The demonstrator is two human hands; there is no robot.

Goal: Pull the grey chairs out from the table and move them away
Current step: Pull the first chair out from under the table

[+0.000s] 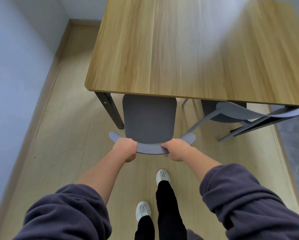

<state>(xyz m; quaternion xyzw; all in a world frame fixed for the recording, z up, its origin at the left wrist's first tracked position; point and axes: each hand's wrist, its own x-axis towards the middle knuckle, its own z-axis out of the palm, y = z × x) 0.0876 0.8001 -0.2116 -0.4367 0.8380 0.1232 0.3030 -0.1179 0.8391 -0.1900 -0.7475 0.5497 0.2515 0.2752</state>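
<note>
A grey chair [149,118] stands at the near edge of the wooden table [188,49], most of its dark seat out from under the tabletop. My left hand [125,148] grips the left part of its curved backrest. My right hand [177,148] grips the right part of the same backrest. A second grey chair [245,112] stands to the right, tilted, its seat partly under the table edge.
A dark table leg [110,110] stands just left of the held chair. A pale wall [15,66] runs along the left, with a strip of wooden floor [67,135] between it and the table. My feet in white shoes [162,176] are behind the chair.
</note>
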